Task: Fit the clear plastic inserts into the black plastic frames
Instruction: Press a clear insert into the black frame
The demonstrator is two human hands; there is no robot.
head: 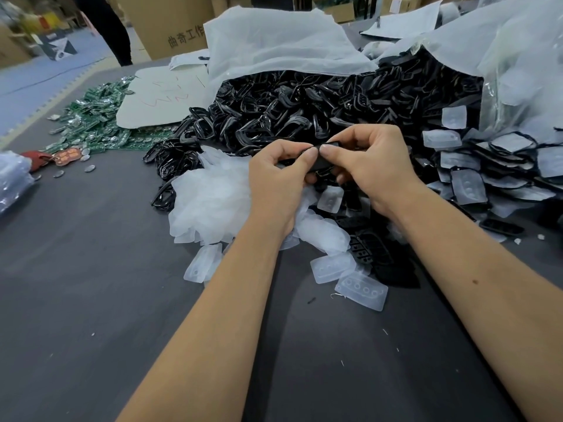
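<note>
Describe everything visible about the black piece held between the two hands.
The black frame is a small, dark, glossy plastic part, mostly hidden by fingers. The left hand and right hand pinch it from either side, thumbs meeting on its top edge. It is held in the air above the loose clear inserts, in front of the black frame heap. Whether an insert is seated in it cannot be told.

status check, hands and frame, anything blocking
Left hand and right hand both pinching one black frame. Insert not visible in it. Nothing blocking.
</note>
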